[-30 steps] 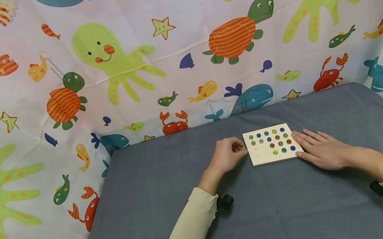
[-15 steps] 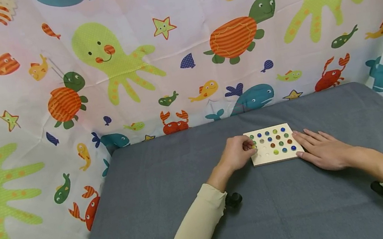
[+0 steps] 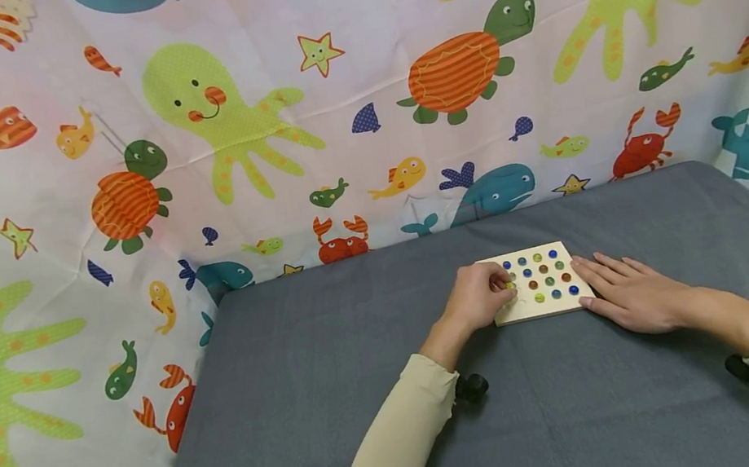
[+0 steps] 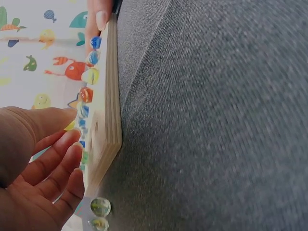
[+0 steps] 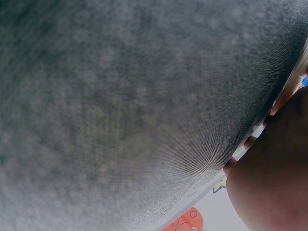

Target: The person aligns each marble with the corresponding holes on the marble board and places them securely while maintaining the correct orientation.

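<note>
A pale wooden board (image 3: 532, 313) with rows of round hollows lies on the grey cloth, and coloured glass marbles (image 3: 556, 293) sit in many of them. Over its left part, my left hand (image 3: 478, 297) pinches a yellow marble (image 4: 70, 126) between thumb and forefinger; the other fingers are loosely bent. That hand hides the board's left columns in the head view. My right hand (image 3: 630, 292) lies flat with straight fingers against the right edge of the board. In the right wrist view, mostly the underside of the right hand (image 5: 274, 173) shows.
Two loose clear marbles (image 4: 101, 207) rest just past the board's left end in the left wrist view. Grey cloth (image 3: 286, 413) covers the table. Behind it hangs a curtain (image 3: 358, 46) printed with sea animals.
My left hand has moved right with the yellow marble, from beside the board's left edge to over its hollows. The right hand has stayed in place.
</note>
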